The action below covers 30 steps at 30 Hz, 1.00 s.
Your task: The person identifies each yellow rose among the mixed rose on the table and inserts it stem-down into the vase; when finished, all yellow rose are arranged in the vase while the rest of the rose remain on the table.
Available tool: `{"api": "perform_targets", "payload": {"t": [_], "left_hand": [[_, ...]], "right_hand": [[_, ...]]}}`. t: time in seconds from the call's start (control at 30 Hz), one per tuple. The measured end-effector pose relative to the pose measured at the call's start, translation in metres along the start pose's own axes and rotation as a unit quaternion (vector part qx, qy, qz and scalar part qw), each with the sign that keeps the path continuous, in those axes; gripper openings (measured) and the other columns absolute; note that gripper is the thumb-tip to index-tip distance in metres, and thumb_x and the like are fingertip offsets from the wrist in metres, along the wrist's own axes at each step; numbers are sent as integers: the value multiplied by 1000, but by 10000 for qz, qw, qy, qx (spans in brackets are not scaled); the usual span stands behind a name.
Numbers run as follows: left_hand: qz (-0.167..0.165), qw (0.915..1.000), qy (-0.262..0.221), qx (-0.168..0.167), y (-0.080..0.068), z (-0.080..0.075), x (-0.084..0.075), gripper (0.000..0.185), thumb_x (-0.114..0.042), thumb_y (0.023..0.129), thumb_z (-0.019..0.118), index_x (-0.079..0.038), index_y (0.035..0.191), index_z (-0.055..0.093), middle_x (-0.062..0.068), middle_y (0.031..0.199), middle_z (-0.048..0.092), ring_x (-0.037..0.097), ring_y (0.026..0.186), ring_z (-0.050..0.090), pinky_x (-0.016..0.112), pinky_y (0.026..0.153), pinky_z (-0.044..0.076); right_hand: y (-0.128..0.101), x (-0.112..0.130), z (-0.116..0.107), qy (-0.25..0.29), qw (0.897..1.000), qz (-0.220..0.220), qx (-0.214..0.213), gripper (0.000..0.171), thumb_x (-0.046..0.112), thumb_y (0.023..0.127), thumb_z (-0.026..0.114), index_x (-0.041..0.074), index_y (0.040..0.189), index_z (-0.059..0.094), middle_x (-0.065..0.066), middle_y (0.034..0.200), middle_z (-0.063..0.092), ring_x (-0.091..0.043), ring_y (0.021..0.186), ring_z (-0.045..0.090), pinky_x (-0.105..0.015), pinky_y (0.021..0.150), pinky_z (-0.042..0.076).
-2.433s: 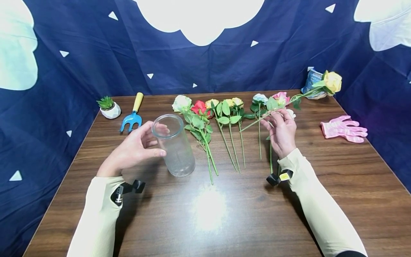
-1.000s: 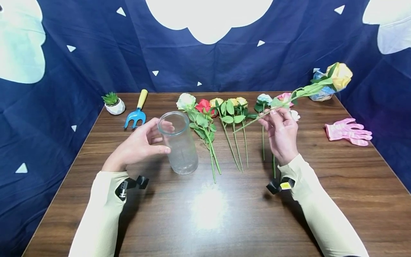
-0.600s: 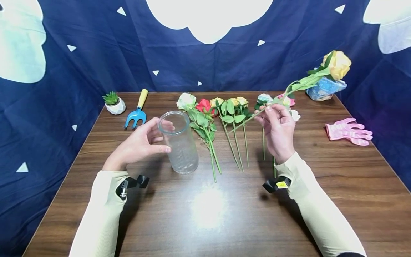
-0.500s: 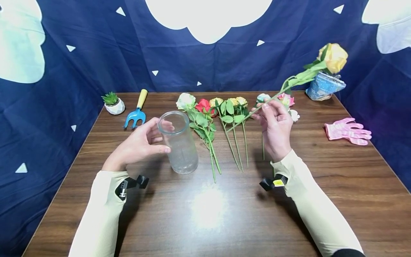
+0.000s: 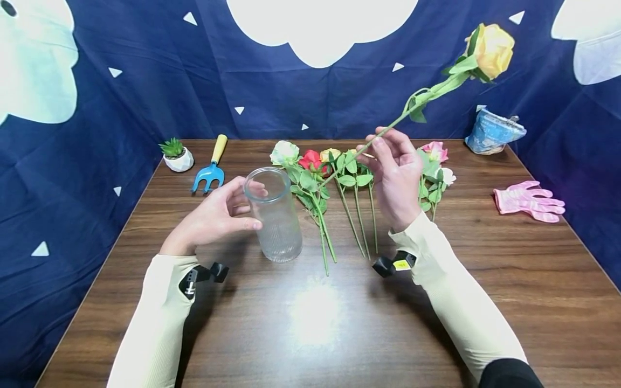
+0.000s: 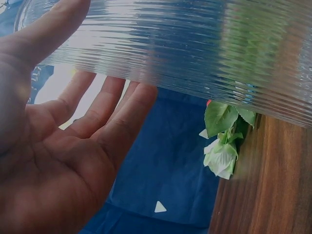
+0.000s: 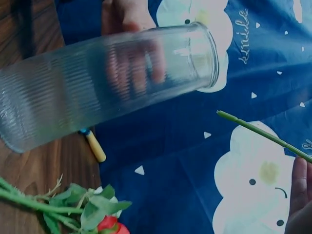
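A clear ribbed glass vase (image 5: 274, 215) stands upright on the brown table (image 5: 339, 323); my left hand (image 5: 215, 215) curls around its left side, thumb in front, fingers behind. The vase (image 6: 195, 48) fills the left wrist view, and the right wrist view shows the vase (image 7: 107, 83) too. My right hand (image 5: 395, 172) pinches the green stem of a yellow rose (image 5: 492, 48), lifted off the table with the bloom high at the right. The stem's lower end (image 7: 253, 129) points toward the vase mouth. Several other flowers (image 5: 335, 178) lie in a row behind.
A small potted succulent (image 5: 177, 154) and a blue hand fork (image 5: 211, 170) sit at the back left. A blue pot (image 5: 492, 132) stands at the back right, with a pink glove (image 5: 529, 200) near the right edge. A dark blue cloth backs the table.
My right hand has lifted the yellow rose off the table and moved left toward the vase, tilting the bloom upward. The left hand stays on the vase.
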State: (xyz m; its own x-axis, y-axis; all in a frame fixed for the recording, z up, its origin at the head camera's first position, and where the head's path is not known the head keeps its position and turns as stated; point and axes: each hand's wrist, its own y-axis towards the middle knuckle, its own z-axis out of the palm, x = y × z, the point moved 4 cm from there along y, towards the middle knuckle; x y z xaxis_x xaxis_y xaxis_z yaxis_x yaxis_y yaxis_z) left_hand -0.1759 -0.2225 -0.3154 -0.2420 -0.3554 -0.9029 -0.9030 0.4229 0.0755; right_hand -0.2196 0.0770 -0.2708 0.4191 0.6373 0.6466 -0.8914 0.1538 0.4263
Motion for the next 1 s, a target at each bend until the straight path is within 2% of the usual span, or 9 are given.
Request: {"api": "perform_targets", "payload": {"t": [0.53, 0.83, 1.0], "left_hand": [[-26, 9999, -164, 21, 0, 0, -1, 61, 10, 85, 77, 7, 138, 46, 22, 139, 58, 5, 120, 62, 17, 105, 49], [-35, 9999, -100, -6, 1, 0, 0, 63, 11, 84, 78, 7, 139, 46, 21, 138, 58, 4, 120, 62, 17, 105, 49], [-58, 9999, -141, -1, 1, 0, 0, 63, 10, 84, 78, 6, 139, 46, 20, 138, 58, 5, 121, 62, 17, 106, 49]], "right_hand": [[6, -4, 38, 193, 9996, 197, -56, 30, -9, 106, 42, 4, 95, 67, -7, 86, 70, -18, 73, 72, -27, 68, 64], [1, -17, 61, 64, 9989, 112, 444, 28, -16, 102, 45, 0, 95, 66, -5, 86, 71, -16, 75, 73, -30, 69, 64], [-1, -28, 66, -579, 9944, 0, 880, 19, -18, 99, 50, -7, 98, 65, -3, 88, 72, -14, 76, 72, -30, 72, 65]]}}
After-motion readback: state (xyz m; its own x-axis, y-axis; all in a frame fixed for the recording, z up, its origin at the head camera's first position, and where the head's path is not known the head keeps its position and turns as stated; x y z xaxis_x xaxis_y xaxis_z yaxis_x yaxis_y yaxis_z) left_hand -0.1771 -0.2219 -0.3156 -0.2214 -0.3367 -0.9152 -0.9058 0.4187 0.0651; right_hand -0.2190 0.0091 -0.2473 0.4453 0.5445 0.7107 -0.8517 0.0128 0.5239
